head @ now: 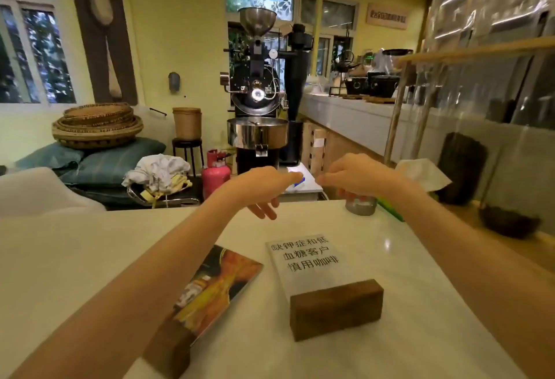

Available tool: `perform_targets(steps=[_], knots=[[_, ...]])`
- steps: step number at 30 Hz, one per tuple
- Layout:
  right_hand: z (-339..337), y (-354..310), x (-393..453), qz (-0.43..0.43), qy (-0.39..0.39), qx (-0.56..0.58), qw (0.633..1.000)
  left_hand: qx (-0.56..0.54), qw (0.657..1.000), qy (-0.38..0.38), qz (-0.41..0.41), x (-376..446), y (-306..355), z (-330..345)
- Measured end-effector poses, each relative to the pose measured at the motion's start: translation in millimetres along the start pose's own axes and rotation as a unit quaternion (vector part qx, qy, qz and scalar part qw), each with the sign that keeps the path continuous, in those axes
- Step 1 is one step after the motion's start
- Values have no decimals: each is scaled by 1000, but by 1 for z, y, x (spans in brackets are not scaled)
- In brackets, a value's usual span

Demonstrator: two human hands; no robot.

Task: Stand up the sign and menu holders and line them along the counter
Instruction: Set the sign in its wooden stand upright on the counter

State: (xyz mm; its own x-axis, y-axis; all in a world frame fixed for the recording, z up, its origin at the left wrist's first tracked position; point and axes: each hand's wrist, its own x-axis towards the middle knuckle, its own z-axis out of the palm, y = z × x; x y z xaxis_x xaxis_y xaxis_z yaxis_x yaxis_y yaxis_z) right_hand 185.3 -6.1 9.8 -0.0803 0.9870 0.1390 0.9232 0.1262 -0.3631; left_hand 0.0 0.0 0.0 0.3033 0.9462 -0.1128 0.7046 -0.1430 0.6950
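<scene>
Pale counter (90, 258), flat wood-based sign holder (324, 285)

A coffee shop: a black coffee roaster (258, 90) stands beyond the white counter (90, 252) (printed sign holders lie on it), with stacked woven trays (97, 124) to the roaster's left.
</scene>
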Motion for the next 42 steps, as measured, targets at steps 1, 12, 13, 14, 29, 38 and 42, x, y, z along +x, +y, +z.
perform_targets(steps=[1,12,13,14,29,38,42], knots=[[7,4,-2,20,-29,-2,999,6,1000,-13,-9,-2,-3,3],[70,56,-13,164,-241,51,955,-27,985,-106,-134,0,-55,55],[72,59,-14,173,-246,61,952,-31,984,-106,-140,1,-60,59],[75,61,-15,182,-250,70,949,-36,983,-108,-145,1,-64,63],[91,71,-32,206,-221,192,934,-170,974,-110,-99,-10,-81,88],[90,72,-46,171,-51,296,939,-148,989,-1,-10,-21,-62,83],[93,70,-62,115,57,349,928,-110,986,98,78,-21,-60,87]])
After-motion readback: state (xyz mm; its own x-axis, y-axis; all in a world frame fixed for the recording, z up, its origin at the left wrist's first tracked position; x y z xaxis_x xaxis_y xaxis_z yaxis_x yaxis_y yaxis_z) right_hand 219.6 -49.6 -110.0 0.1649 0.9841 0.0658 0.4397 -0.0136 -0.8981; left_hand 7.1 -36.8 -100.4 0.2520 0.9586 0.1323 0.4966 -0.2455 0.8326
